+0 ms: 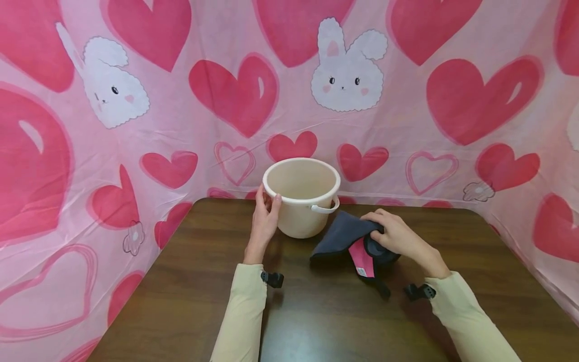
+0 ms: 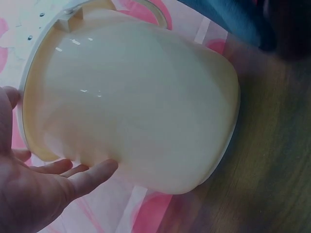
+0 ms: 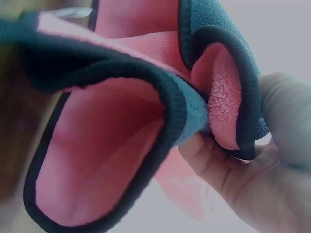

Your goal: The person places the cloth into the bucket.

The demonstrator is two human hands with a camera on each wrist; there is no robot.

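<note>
A cream plastic bucket (image 1: 300, 218) stands upright on the table, its white handle (image 1: 326, 208) hanging at the right front. My left hand (image 1: 264, 218) holds it at the left side, thumb by the rim and fingers on the outer wall (image 2: 146, 107). To the right, my right hand (image 1: 398, 234) grips a bunched cleaning cloth (image 1: 344, 231), blue-grey on one side and pink on the other. Black edging and a small white label show on the cloth. Seen from the right wrist, thumb and fingers pinch a fold of the cloth (image 3: 97, 170); part of it hangs loose.
The dark wooden table (image 1: 325, 322) has its far edge just behind the bucket. A pink curtain (image 1: 289, 115) with hearts and rabbits encloses the back and sides. A black strap device (image 1: 272, 279) sits on each wrist.
</note>
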